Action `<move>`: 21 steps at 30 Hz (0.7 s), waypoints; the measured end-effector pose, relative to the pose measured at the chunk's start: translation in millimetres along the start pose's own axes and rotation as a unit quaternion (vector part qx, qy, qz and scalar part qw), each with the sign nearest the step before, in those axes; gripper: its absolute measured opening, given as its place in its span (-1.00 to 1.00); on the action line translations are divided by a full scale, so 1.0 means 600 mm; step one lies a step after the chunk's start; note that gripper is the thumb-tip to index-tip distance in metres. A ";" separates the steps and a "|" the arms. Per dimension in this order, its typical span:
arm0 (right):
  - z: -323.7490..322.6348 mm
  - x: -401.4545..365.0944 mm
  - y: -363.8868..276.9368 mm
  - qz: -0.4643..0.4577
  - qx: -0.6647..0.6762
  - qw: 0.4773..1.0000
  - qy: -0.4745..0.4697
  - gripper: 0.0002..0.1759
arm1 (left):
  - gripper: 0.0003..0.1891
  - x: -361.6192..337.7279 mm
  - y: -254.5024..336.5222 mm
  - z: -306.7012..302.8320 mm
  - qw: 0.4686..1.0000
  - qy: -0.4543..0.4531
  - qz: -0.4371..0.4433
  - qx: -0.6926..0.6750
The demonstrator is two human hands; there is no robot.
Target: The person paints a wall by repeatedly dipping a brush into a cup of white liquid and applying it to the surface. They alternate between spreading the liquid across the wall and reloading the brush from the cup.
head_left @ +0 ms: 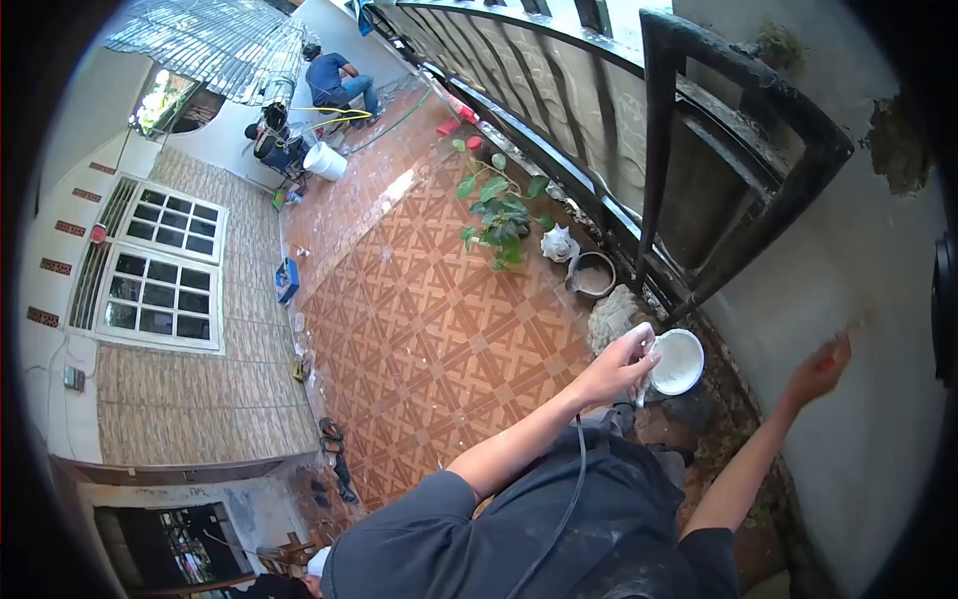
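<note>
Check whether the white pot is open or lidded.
Open: the white pot shows its rim and pale inside. Fill level: cannot tell.

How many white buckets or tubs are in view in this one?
2. One white tub is held in the left hand; one white bucket is beside a co-worker in dark clothes, near the far wall. Others could be hidden behind people.

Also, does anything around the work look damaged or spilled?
Yes: the wall has a dark, rough patch at upper right, where its smooth surface looks broken away. Pale specks dot the tiled floor, perhaps splatter.
</note>
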State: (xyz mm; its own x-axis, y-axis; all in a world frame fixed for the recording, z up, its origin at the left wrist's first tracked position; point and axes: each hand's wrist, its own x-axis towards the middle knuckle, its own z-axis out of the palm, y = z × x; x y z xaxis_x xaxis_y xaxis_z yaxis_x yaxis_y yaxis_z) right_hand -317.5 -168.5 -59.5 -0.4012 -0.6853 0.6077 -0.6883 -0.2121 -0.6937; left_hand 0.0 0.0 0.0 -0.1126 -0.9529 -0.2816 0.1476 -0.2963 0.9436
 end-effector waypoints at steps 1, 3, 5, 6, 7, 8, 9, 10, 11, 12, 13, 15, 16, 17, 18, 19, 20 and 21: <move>-0.016 0.003 -0.005 0.021 -0.009 0.999 0.036 -0.78 | -0.78 -0.001 0.002 0.004 1.000 0.002 0.002 -0.004; -0.022 0.004 -0.024 0.071 -0.002 0.995 0.072 -0.79 | -0.78 -0.007 0.006 -0.009 1.000 0.009 0.003 -0.003; -0.020 0.007 -0.023 0.117 -0.003 0.987 0.110 -0.79 | -0.78 -0.011 0.004 -0.008 1.000 0.023 0.001 -0.004; -0.006 0.011 -0.018 0.079 -0.014 0.994 0.077 -0.79 | -0.78 -0.013 0.001 -0.007 1.000 0.021 0.000 -0.005; 0.008 0.016 -0.026 0.043 -0.025 0.998 0.045 -0.79 | -0.78 -0.015 -0.002 -0.008 1.000 0.027 -0.005 0.001; 0.027 0.012 -0.041 0.003 -0.032 0.999 0.034 -0.79 | -0.79 -0.017 -0.005 -0.008 0.999 0.032 -0.010 0.007; 0.050 0.006 -0.049 0.006 0.003 1.000 0.003 -0.79 | -0.79 -0.016 -0.008 -0.007 1.000 0.030 -0.009 0.006; 0.072 -0.001 -0.055 0.008 0.039 0.999 -0.029 -0.79 | -0.78 -0.015 -0.011 -0.007 1.000 0.026 -0.009 0.001; 0.092 -0.002 -0.067 -0.016 0.049 0.997 -0.057 -0.80 | -0.78 -0.014 -0.014 -0.005 1.000 0.022 -0.009 -0.004; 0.107 -0.003 -0.081 -0.039 0.059 0.994 -0.084 -0.80 | -0.78 -0.012 -0.014 -0.002 1.000 0.019 -0.010 -0.003; 0.112 0.000 -0.108 -0.037 0.057 0.994 -0.082 -0.80 | -0.78 -0.009 -0.012 0.002 1.000 0.015 -0.004 -0.003; 0.107 0.009 -0.156 -0.040 0.136 0.977 -0.159 -0.80 | -0.78 -0.005 -0.007 0.011 1.000 0.004 -0.001 -0.002; 0.107 0.013 -0.157 -0.038 0.131 0.978 -0.155 -0.80 | -0.78 -0.003 -0.002 0.017 1.000 0.001 -0.003 0.000; 0.104 0.019 -0.154 0.006 0.134 0.975 -0.176 -0.81 | -0.78 0.001 0.000 0.023 1.000 -0.004 -0.005 0.001; 0.095 0.024 -0.146 0.049 0.137 0.970 -0.195 -0.82 | -0.78 0.004 0.001 0.028 1.000 -0.015 -0.007 0.000; 0.082 0.029 -0.132 0.050 0.128 0.972 -0.189 -0.82 | -0.78 0.006 0.001 0.032 1.000 -0.019 -0.006 0.000; 0.069 0.033 -0.115 0.021 0.109 0.983 -0.148 -0.82 | -0.78 0.009 0.001 0.036 1.000 -0.022 -0.005 0.001; 0.058 0.034 -0.100 -0.009 0.090 0.990 -0.109 -0.83 | -0.78 0.012 0.001 0.041 1.000 -0.029 -0.007 0.000</move>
State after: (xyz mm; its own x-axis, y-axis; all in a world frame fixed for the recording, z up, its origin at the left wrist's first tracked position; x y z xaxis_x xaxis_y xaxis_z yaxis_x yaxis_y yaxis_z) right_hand -263.6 -193.8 -19.1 -0.2365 -0.8103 0.5362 -0.5674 -0.3328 -0.7532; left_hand -25.0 -5.4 3.1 -0.1712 -0.9432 -0.2847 0.1450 -0.3099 0.9396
